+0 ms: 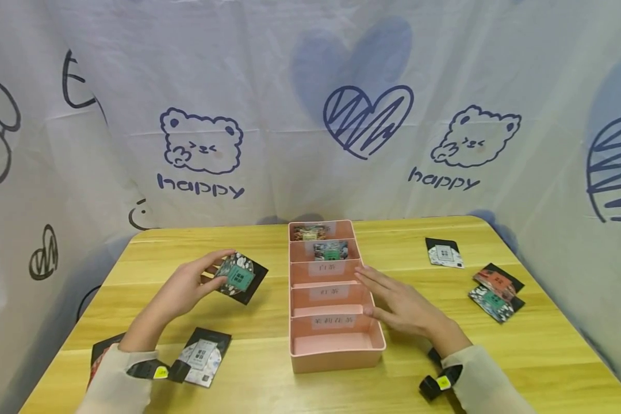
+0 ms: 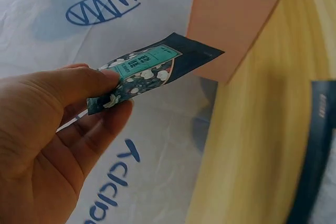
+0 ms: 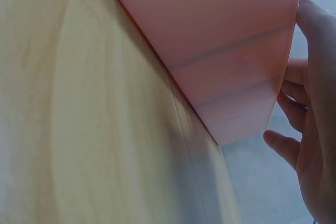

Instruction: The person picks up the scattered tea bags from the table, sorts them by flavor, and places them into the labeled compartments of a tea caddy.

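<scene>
Between thumb and fingers, my left hand (image 1: 188, 287) pinches a dark tea sachet (image 1: 238, 278) with a green label and a floral print. It is held tilted above the table, left of a pink divided box (image 1: 336, 361). In the left wrist view the same sachet (image 2: 149, 66) points away from the hand, its dark end outermost. My right hand (image 1: 406, 307) touches the box's right rim with fairly straight fingers and grips nothing. Inside the box, a yellowish sachet (image 1: 310, 233) lies in the farthest compartment and a green-labelled sachet (image 1: 331, 251) in the one before it.
A white-labelled sachet (image 1: 202, 356) lies near the left wrist, with a reddish sachet (image 1: 98, 356) partly under the left sleeve. At the right are another white-labelled sachet (image 1: 444, 253), a red-labelled one (image 1: 497, 279) and a green-labelled one (image 1: 494, 303), the last two overlapping. A printed cloth (image 1: 290, 172) hangs behind the table.
</scene>
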Demonstrator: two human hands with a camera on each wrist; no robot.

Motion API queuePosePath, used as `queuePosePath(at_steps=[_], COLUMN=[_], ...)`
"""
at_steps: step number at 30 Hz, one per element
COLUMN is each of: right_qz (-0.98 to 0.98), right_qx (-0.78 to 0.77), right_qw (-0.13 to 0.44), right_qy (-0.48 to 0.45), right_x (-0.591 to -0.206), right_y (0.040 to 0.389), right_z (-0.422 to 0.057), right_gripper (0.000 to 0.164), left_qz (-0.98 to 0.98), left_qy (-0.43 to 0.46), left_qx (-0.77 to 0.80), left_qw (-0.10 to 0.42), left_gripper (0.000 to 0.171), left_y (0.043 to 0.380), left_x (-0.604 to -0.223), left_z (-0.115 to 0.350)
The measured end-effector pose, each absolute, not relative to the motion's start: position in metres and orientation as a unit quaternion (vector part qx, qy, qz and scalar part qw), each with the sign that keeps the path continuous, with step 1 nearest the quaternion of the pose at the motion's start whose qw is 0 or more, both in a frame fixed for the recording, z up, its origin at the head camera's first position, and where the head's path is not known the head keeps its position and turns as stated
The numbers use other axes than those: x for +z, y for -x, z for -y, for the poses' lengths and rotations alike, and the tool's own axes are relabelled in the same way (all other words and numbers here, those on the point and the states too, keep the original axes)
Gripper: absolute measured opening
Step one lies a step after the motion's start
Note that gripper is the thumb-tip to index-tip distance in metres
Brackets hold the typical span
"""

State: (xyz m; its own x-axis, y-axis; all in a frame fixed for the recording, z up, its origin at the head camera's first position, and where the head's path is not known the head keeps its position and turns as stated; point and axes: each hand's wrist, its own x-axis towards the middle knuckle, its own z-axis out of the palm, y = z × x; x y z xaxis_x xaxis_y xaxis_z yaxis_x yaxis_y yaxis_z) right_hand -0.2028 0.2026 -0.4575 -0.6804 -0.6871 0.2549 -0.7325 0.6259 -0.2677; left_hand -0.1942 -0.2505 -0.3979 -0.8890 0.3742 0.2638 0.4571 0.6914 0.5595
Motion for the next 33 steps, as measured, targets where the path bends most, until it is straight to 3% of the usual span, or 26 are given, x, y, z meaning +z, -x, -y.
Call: queuePosePath(at_steps=[17, 33], right_qz=[0.902, 0.901], right_qx=[0.179, 0.175], right_qw=[0.063, 0.069], right_qy=[-0.389, -0.390], right_x=[-0.457, -0.456], right_y=[0.202, 0.202], right_z=[-0.202, -0.202], right_gripper=[0.069, 0.069], left_qz=[0.898, 0.871], left_qy=[0.288, 0.371], left_qx=[-0.330, -0.322], left_qw=[0.038, 0.003], left_gripper=[0.052, 0.050], left_y=[0.206, 0.213], left_x=[-0.362, -0.363], left_z=[0.206, 0.165])
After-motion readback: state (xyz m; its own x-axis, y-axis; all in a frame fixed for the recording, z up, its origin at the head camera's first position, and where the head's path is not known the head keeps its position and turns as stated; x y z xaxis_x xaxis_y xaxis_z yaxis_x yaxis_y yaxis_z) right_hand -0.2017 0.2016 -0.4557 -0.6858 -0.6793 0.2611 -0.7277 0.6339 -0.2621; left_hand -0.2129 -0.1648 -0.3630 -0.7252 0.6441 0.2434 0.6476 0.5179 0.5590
